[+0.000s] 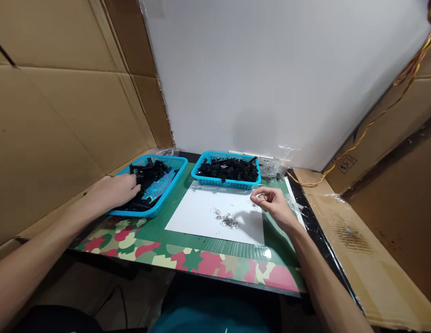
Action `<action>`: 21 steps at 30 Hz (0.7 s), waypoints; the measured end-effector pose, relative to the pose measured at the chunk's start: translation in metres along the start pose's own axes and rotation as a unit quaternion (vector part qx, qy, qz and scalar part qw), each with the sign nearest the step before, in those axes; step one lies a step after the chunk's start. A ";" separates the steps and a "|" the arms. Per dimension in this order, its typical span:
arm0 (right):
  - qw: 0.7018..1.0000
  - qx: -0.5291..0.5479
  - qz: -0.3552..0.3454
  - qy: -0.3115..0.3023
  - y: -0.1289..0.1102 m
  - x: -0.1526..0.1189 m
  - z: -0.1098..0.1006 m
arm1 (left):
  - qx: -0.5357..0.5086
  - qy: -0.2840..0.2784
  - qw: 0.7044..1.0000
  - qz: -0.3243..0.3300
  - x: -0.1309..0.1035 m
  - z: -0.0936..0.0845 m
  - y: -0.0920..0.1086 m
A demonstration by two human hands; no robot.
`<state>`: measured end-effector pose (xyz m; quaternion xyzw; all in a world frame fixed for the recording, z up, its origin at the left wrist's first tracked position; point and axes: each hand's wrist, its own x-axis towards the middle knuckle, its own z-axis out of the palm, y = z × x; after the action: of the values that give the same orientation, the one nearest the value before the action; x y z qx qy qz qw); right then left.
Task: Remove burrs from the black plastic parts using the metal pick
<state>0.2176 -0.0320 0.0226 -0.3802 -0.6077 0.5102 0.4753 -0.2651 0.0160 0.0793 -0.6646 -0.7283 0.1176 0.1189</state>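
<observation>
My left hand [120,190] reaches into the left blue basket [165,200], over black plastic pieces [146,173]. Its thumb shows, but most of its fingertips are hidden, so its grip is unclear. My right hand [272,203] hovers above the right edge of a white sheet [197,215], thumb and forefinger pinched together. Whatever it may hold is too small to make out. On the sheet lies a loose pile of tiny metal pieces [229,220], with a few more scattered near my right hand and at the sheet's far left corner.
Behind the sheet, a second blue basket [224,183] is heaped with black pieces. Cardboard walls [62,101] flank the green table mat [153,231]. A power strip [265,160] and clear plastic wrap [288,150] sit at the back; yellow-red wires [366,129] hang at the right.
</observation>
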 end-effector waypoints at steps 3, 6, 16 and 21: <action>1.000 -0.012 -0.003 -0.006 0.001 0.000 0.002 | 0.000 0.017 1.000 -0.024 -0.001 0.002 0.007; 1.000 -0.013 -0.005 -0.002 0.002 0.000 0.003 | -0.015 0.019 0.999 -0.035 -0.004 -0.001 0.011; 1.000 -0.019 0.015 0.013 0.003 -0.004 0.001 | -0.162 0.006 0.986 -0.037 -0.020 -0.009 -0.004; 0.999 -0.027 0.024 0.004 0.005 -0.006 0.002 | -0.247 0.027 0.968 -0.017 -0.025 -0.009 -0.016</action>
<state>0.2170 -0.0373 0.0161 -0.4093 -0.6100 0.5031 0.4552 -0.2753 -0.0098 0.0929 -0.6636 -0.7426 -0.0859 -0.0279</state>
